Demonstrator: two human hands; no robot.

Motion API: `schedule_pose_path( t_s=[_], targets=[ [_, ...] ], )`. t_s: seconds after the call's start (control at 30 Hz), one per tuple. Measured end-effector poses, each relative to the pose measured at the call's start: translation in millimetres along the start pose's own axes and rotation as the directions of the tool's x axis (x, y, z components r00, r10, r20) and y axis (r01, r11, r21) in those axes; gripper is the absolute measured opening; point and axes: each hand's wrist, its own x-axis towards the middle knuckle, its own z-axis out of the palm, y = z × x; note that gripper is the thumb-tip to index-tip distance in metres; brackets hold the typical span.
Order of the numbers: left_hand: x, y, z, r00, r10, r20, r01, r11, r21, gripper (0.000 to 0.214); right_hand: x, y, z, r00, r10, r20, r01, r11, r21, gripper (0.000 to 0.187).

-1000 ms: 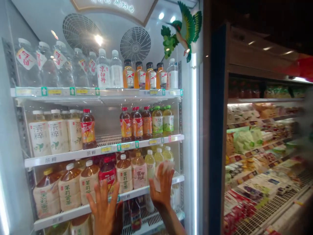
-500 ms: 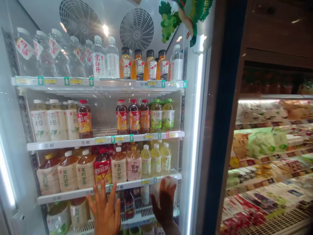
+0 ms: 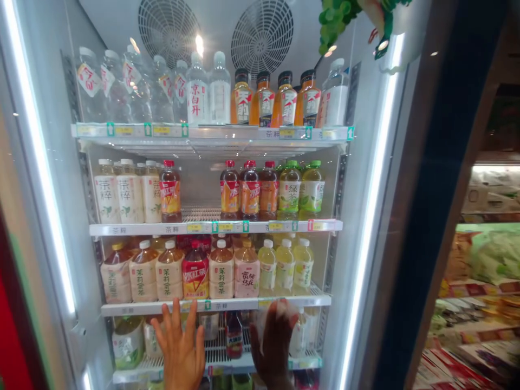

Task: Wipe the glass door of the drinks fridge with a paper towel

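Note:
My left hand is raised palm-forward with its fingers spread, holding nothing. It appears to rest on the clear glass front of a drinks fridge, below a red-labelled tea bottle. To the right, my right hand presses a crumpled white cloth or tissue toward the same glass; its thumb points up on the left side. Part of the cloth is hidden behind the fingers. Behind the right hand, pale yellow bottles stand on the shelf edge.
Bottles fill several fridge shelves, with clear water bottles on top. Bright light strips run down both sides. A dark door frame stands at right, and an open chilled display lies beyond it. Grape decoration hangs upper right.
The view has turned left, so the fridge appears farther right. Against the shelves, both hands are now farther left. The left hand stays spread and the right keeps the white cloth.

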Motion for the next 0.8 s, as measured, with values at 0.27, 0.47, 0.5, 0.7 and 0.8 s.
schedule_pose_path(
  t_s=[0.27,0.47,0.5,0.7,0.8],
  targets=[
    [4,-66,-11.8,0.998,-0.047,-0.036,0.048,0.999,0.020,0.082,4,-69,25,0.998,-0.057,0.020,0.057,0.998,0.004,0.080],
    [4,-130,-26.0,0.999,-0.047,-0.004,0.048,0.998,0.051,0.079,-10,-148,47,0.999,-0.046,-0.003,0.046,0.999,0.030,0.081],
    [4,-140,-29.3,0.999,-0.043,0.002,0.043,0.998,0.048,0.079,4,-164,49,0.999,-0.042,0.004,0.042,0.998,0.038,0.081],
    [-4,-187,-49.1,0.999,-0.003,0.050,0.002,1.000,0.021,0.083,-24,-232,62,0.979,-0.185,0.084,0.181,0.982,0.057,0.080],
    [-8,-201,-55.2,0.997,0.007,0.080,-0.008,1.000,0.010,0.084,-45,-253,68,0.971,-0.229,0.064,0.223,0.971,0.090,0.083]
  ],
)
